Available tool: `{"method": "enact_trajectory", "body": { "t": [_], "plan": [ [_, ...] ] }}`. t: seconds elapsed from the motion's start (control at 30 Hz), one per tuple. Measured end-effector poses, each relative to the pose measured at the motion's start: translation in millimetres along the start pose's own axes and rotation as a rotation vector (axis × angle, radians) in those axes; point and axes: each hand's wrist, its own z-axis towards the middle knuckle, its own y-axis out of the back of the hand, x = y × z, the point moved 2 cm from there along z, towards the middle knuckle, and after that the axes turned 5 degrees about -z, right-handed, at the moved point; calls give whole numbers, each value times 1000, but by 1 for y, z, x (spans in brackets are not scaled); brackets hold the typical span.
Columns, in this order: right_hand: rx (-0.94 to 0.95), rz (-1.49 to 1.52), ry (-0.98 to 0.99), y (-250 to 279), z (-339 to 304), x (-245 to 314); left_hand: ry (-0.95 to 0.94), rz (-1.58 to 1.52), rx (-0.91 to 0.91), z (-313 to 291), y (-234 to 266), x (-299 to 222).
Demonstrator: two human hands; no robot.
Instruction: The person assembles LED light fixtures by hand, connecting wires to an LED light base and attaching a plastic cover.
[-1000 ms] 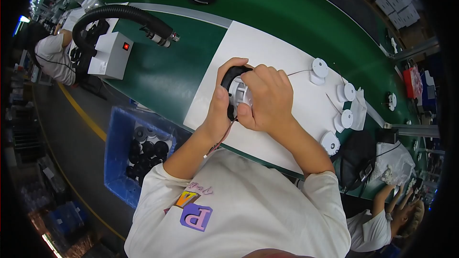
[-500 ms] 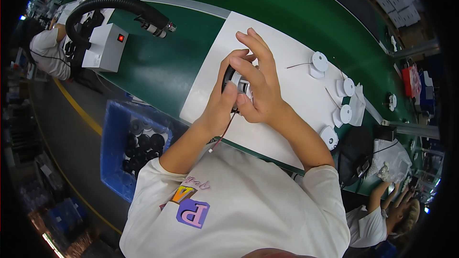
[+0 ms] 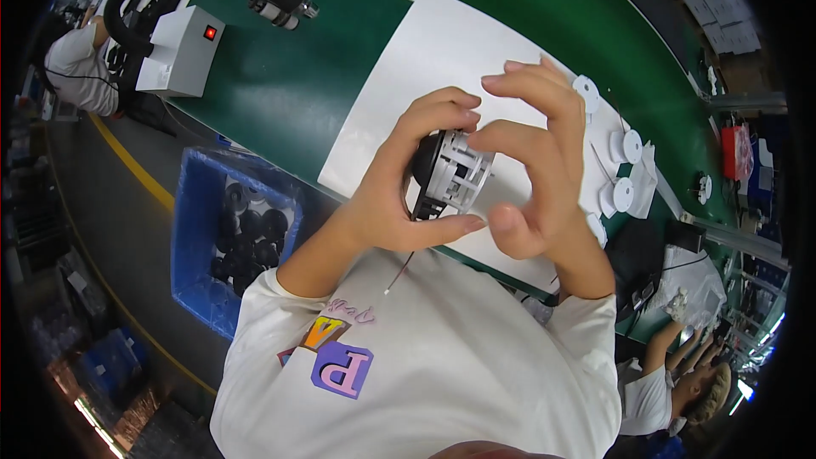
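Note:
My left hand [image 3: 387, 174] is wrapped round a round black-and-white plastic assembly [image 3: 459, 172], fingers over its top and thumb along its lower edge. A domed black part faces my left palm; a white slotted frame points to the right. From its underside a thin wire [image 3: 400, 272] with a small white connector hangs over my shirt. Just right of the white frame is my right hand [image 3: 551, 166], its fingers curved and spread apart. Its index fingertip lies close to the frame's upper edge; whether it touches I cannot tell.
White paper [image 3: 378, 110] covers part of the green bench [image 3: 280, 93]. White disc-topped parts [image 3: 626, 146] with wires stand at right. A grey box with a black flexible arm [image 3: 183, 51] stands left. A blue bin [image 3: 191, 229] holds several black parts. Other people work at both sides.
My hands were both closed round the assembly. Now the right hand has drawn away to the right with its fingers spread, baring the white frame. The view has shifted slightly.

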Motion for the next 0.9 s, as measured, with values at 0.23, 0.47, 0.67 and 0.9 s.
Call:
{"method": "enact_trajectory", "body": {
  "t": [0.23, 0.47, 0.67, 0.9],
  "plan": [
    [270, -374, -89, 5, 18, 23, -44, 90, -32, 0, 0, 3],
    [268, -177, -213, 3, 13, 18, -7, 68, -5, 1, 3, 0],
    [187, -67, -242, 0, 9, 16, -24, -37, -26, -1, 0, 6],
    [127, 0, -222, -4, 5, 16, -45, -72, -49, 0, -1, 7]
  ]
}}
